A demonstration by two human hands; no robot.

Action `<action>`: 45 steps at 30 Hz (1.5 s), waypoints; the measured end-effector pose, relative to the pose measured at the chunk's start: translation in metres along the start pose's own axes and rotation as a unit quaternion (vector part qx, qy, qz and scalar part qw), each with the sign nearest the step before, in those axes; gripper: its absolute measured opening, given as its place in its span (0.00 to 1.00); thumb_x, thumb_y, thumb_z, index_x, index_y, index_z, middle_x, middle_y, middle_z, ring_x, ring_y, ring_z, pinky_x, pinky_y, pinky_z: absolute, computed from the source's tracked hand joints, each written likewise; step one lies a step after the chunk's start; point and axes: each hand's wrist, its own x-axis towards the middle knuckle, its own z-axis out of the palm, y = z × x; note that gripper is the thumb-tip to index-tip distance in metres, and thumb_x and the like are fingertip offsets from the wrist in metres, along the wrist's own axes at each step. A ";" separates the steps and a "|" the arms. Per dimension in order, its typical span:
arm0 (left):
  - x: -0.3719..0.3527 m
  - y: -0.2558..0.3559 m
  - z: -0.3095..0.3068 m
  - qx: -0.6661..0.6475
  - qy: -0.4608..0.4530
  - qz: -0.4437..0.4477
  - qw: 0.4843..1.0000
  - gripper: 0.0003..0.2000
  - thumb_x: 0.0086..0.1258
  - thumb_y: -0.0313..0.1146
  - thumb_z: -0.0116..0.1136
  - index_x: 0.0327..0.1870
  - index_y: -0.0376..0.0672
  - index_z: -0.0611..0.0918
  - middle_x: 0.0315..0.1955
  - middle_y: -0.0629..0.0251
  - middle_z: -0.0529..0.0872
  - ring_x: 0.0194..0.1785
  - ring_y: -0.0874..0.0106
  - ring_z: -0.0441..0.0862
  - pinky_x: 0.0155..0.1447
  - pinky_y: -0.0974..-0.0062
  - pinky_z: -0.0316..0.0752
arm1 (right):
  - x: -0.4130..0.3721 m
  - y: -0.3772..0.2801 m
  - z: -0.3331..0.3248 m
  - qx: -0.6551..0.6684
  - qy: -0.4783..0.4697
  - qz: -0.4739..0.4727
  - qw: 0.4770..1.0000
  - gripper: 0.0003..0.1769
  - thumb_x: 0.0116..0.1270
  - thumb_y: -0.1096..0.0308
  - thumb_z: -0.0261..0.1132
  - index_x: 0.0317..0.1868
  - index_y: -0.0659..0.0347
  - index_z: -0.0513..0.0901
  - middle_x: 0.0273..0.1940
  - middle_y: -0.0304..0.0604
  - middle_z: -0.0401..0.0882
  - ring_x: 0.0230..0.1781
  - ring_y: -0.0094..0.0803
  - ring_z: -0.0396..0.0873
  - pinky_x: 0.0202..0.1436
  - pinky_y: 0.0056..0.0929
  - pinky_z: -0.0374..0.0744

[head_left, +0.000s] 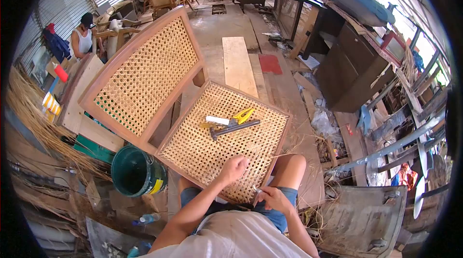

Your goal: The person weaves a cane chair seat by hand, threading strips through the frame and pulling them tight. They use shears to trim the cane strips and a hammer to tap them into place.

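A wooden chair frame with a woven cane seat point(193, 137) rests over my lap, its cane backrest point(147, 72) rising to the upper left. My left hand point(235, 169) is closed above the lower middle of the seat; anything in its fingers is too small to make out. At the seat's lower right edge, my right hand point(272, 198) is closed around a small thin tool whose shape is unclear. A hammer point(236, 129), yellow-handled pliers point(244, 115) and a white cylindrical object point(217, 120) lie together on the cane.
A green bucket point(132, 171) stands left of my legs. Another person point(83, 39) sits at the upper left near cane strips point(36, 108). Planks point(238, 63) cover the floor ahead. A dark cabinet point(354, 65) stands right, above a worn wooden panel point(359, 219).
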 end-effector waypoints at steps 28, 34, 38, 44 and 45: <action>-0.034 0.006 -0.083 0.268 0.030 -0.052 0.962 0.10 0.77 0.40 0.58 0.50 0.51 0.89 0.46 0.58 0.89 0.50 0.56 0.87 0.53 0.60 0.81 | 0.071 -0.060 0.027 -0.469 0.159 -0.150 0.856 0.11 0.69 0.68 0.62 0.50 0.57 0.82 0.36 0.54 0.88 0.37 0.51 0.89 0.40 0.50 0.86; -0.036 -0.020 -0.075 0.267 0.042 -0.081 0.959 0.09 0.70 0.40 0.67 0.41 0.47 0.91 0.40 0.59 0.91 0.43 0.58 0.89 0.47 0.62 0.82 | 0.093 -0.089 0.038 -0.525 0.117 -0.102 0.837 0.08 0.64 0.71 0.63 0.39 0.60 0.87 0.35 0.54 0.89 0.37 0.49 0.90 0.40 0.45 0.87; -0.035 -0.010 -0.076 0.268 0.059 -0.078 0.959 0.08 0.66 0.40 0.69 0.36 0.45 0.91 0.37 0.59 0.91 0.39 0.59 0.89 0.44 0.63 0.82 | 0.107 -0.097 0.042 -0.545 0.093 -0.089 0.828 0.08 0.63 0.70 0.63 0.39 0.60 0.87 0.36 0.52 0.89 0.38 0.48 0.90 0.41 0.44 0.87; -0.024 -0.009 -0.070 0.292 0.036 -0.088 0.952 0.10 0.66 0.41 0.69 0.36 0.44 0.90 0.39 0.58 0.90 0.43 0.57 0.89 0.48 0.61 0.81 | 0.121 -0.088 0.041 -0.486 0.080 -0.056 0.868 0.14 0.65 0.64 0.63 0.48 0.56 0.88 0.43 0.52 0.90 0.46 0.47 0.90 0.50 0.45 0.87; -0.022 -0.008 -0.069 0.300 0.024 -0.088 0.950 0.10 0.66 0.41 0.69 0.36 0.43 0.90 0.39 0.58 0.90 0.45 0.57 0.88 0.49 0.60 0.81 | 0.123 -0.082 0.037 -0.487 0.081 -0.056 0.868 0.14 0.65 0.64 0.63 0.48 0.56 0.88 0.43 0.52 0.90 0.46 0.47 0.90 0.50 0.45 0.87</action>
